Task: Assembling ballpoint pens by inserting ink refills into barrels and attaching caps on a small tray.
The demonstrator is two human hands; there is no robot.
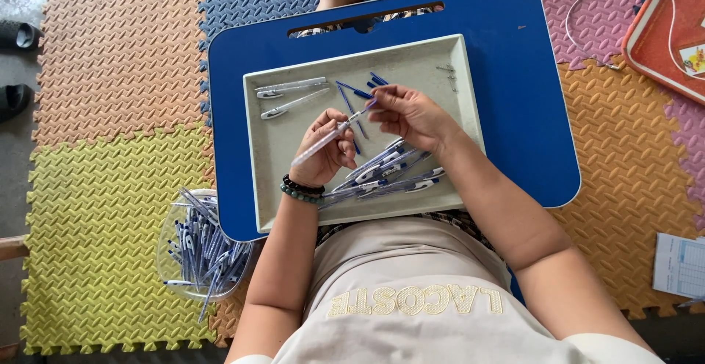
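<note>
Slanting above the grey tray [272, 151], a clear pen barrel [327, 138] lies grasped in the left hand [323, 151] fingers, while the right hand [407, 114] fingers pinch its blue tip, with a heap of pens [389, 173] just beneath on the blue table [514, 77].

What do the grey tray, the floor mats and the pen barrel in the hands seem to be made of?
Tray: probably matte plastic or melamine, with an even, dull, faintly speckled surface.
Floor mats: likely foam, with a stamped texture and interlocking puzzle edges.
Pen barrel: apparently clear plastic, see-through.
</note>
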